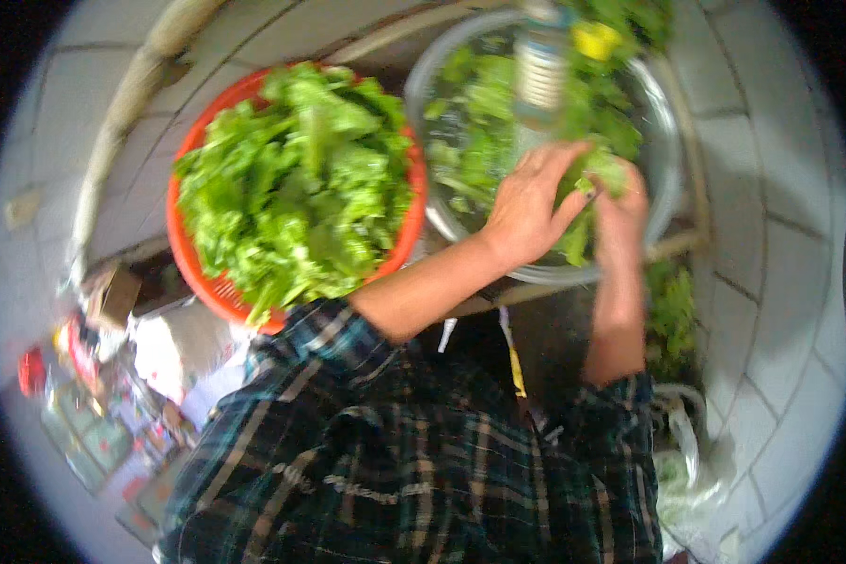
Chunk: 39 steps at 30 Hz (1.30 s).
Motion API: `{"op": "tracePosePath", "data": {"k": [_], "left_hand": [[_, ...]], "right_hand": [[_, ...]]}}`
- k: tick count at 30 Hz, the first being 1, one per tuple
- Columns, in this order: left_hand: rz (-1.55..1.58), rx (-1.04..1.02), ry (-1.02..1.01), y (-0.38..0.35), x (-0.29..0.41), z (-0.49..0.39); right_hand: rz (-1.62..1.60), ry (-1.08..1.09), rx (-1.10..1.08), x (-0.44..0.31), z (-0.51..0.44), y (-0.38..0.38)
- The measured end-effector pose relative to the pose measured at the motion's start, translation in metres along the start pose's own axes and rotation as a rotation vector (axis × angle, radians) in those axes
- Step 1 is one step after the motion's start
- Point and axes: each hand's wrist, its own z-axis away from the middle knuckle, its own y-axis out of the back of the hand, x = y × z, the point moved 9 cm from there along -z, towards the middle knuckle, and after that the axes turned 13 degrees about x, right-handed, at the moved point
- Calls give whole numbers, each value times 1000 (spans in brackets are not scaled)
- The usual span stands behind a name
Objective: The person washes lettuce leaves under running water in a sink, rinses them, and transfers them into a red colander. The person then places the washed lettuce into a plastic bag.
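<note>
Over the near right part of a round metal basin (666,134), my left hand (532,204) and my right hand (620,201) meet at a leafy green vegetable (602,169). The right hand grips it; the left hand's thumb and fingers close around its side. More green leaves (490,106) lie in water in the basin. A blurred clear bottle-like container with a pale ribbed band (540,74) rises above the basin, its support hidden. To the left stands an orange plastic colander (176,233) heaped with green lettuce leaves (303,176).
A small cardboard box (114,296) and mixed clutter lie at the lower left. Leafy greens (670,317) are on the floor to the right, above a clear plastic bag (691,486). A yellow item (595,40) sits at the basin's far side. Grey paving surrounds everything.
</note>
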Motion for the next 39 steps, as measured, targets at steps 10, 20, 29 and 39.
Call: {"op": "tracePosePath", "data": {"k": [10, 20, 29, 39], "left_hand": [[-57, -198, 625, -70, -174, 8], [457, -151, 885, -19, -186, -1], [14, 104, 92, 65, -93, -28], [-977, -343, -41, -7, -141, 14]], "right_hand": [[855, 352, -471, 82, -2, -66], [-401, -406, -304, -5, -28, -5], [388, 290, 7, -13, -46, 17], [721, 185, -304, 48, -55, -32]]}}
